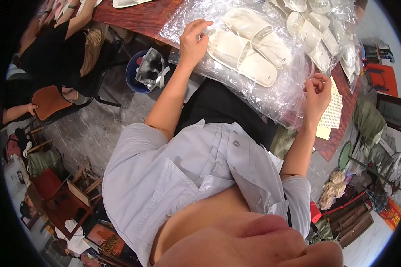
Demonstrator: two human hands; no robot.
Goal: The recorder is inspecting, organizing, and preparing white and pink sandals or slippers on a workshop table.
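A pair of off-white slippers [259,66] lies side by side on a clear plastic bag [227,78] at the table's near edge. Beside the left end of the pair is my left hand [193,43], its thumb and fingers apart with nothing gripped. My right hand [318,92] is at the bag's right edge. Its fingers are curled in and appear to pinch the clear plastic; the fingertips are partly hidden. Under and beside that hand is a yellow sheet of small round stickers [332,111].
More bagged slippers [314,38] are heaped on the reddish table [138,20] at the far right. A blue bin [138,73] holding a grey and white package stands on the floor at left. Another person [53,49] sits at the far left. A fan [394,175] stands at right.
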